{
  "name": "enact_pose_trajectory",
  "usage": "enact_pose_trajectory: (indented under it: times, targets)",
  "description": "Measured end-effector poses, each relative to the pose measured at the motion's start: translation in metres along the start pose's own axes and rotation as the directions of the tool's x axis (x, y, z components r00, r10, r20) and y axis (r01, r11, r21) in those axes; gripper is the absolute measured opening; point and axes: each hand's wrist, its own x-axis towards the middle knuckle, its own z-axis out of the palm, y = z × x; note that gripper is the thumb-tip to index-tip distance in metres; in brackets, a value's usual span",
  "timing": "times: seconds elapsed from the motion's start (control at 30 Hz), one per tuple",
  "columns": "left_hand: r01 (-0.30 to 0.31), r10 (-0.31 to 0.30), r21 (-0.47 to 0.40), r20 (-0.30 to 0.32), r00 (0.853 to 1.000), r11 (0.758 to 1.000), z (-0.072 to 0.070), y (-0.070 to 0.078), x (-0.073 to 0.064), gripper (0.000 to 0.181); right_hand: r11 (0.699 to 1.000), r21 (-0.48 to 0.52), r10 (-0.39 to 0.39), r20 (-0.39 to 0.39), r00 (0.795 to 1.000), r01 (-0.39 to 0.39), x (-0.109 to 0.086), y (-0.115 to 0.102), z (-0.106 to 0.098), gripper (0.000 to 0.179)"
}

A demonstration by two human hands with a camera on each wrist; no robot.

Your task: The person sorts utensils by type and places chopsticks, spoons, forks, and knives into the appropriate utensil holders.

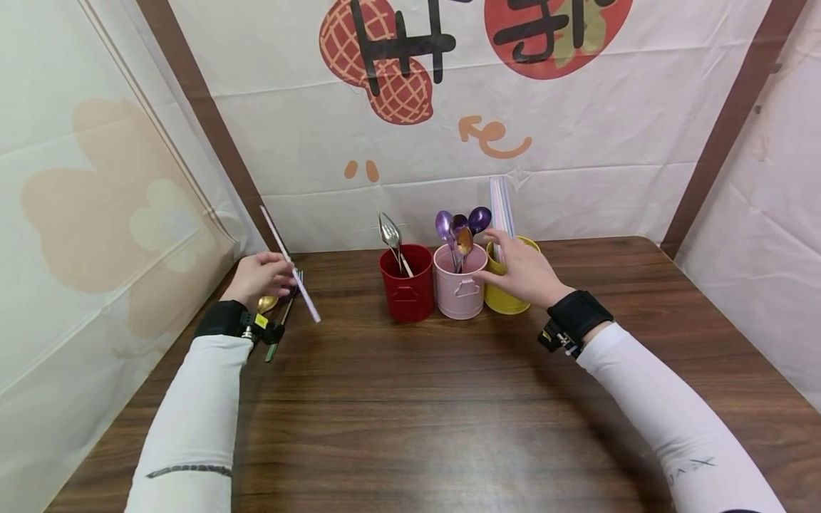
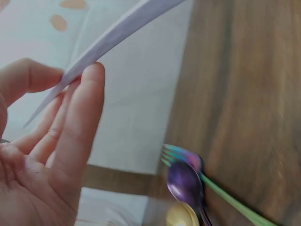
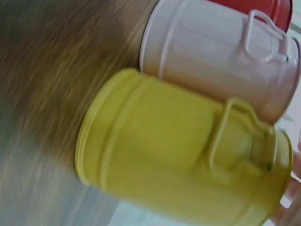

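My left hand (image 1: 259,278) pinches a pale lilac straw (image 1: 301,288) between thumb and fingertips, above the table's left side. In the left wrist view, a rainbow-coloured fork (image 2: 188,157), a purple spoon (image 2: 184,182) and a gold spoon (image 2: 181,216) lie beneath that hand. Over the yellow bucket (image 1: 507,299), my right hand (image 1: 526,271) spreads its thumb and fingers apart, with the thumb near the pink bucket (image 1: 458,303). Several pastel straws (image 1: 500,206) stand in the yellow bucket, just behind the fingers. In the right wrist view only bits of fingers show past the yellow rim.
The red bucket (image 1: 407,296) holds silver cutlery (image 1: 391,235), and the pink one holds purple and copper spoons (image 1: 465,241). All three buckets stand in a row near the back edge of the wooden table (image 1: 398,420). Printed cloth walls (image 1: 288,157) enclose the table.
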Motion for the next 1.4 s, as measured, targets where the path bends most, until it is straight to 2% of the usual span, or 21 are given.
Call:
enact_pose_trajectory:
  times: [0.1,0.2,0.3,0.43,0.53,0.63,0.7,1.0,1.27,1.4]
  targets:
    - [-0.063,0.059,-0.121,-0.036,0.998,0.991,0.007,0.014,-0.004,0.012,1.0,-0.012,0.005,-0.068,0.998,-0.006,-0.004,0.009,-0.007,0.081]
    - [-0.158,0.146,-0.208,-0.074,0.987,0.965,0.019,0.028,-0.007,0.014,0.998,0.01,0.058,-0.088,0.994,-0.057,-0.008,0.02,-0.011,0.085]
    - [-0.268,0.25,-0.279,-0.1,0.963,0.922,0.032,0.041,-0.01,0.014,0.989,0.045,0.141,-0.051,0.989,-0.139,-0.013,0.032,-0.013,0.09]
    - [-0.394,0.374,-0.328,-0.123,0.919,0.859,0.055,0.057,-0.016,0.013,0.97,0.096,0.223,0.028,0.974,-0.224,-0.017,0.041,-0.011,0.099]
    - [-0.458,0.44,-0.315,-0.13,0.888,0.831,0.074,0.066,-0.02,0.01,0.953,0.148,0.257,0.073,0.964,-0.266,-0.02,0.044,-0.007,0.104]
    - [-0.499,0.486,-0.279,-0.121,0.866,0.82,0.095,0.072,-0.022,0.007,0.934,0.208,0.277,0.086,0.957,-0.29,-0.021,0.045,-0.002,0.106]
    - [-0.516,0.506,-0.258,-0.11,0.856,0.817,0.109,0.074,-0.022,0.007,0.925,0.239,0.286,0.073,0.955,-0.295,-0.022,0.045,0.002,0.104]
    - [-0.57,0.566,-0.163,-0.074,0.821,0.805,0.172,0.086,-0.016,0.017,0.918,0.309,0.283,-0.071,0.957,-0.248,-0.02,0.046,0.014,0.092]
    - [-0.597,0.601,-0.121,-0.011,0.799,0.793,0.23,0.095,-0.005,0.015,0.914,0.325,0.289,-0.102,0.952,-0.243,-0.018,0.043,0.016,0.085]
    - [-0.612,0.612,-0.019,0.042,0.79,0.791,0.253,0.091,-0.003,0.016,0.915,0.323,0.288,-0.099,0.953,-0.243,-0.018,0.041,0.016,0.082]
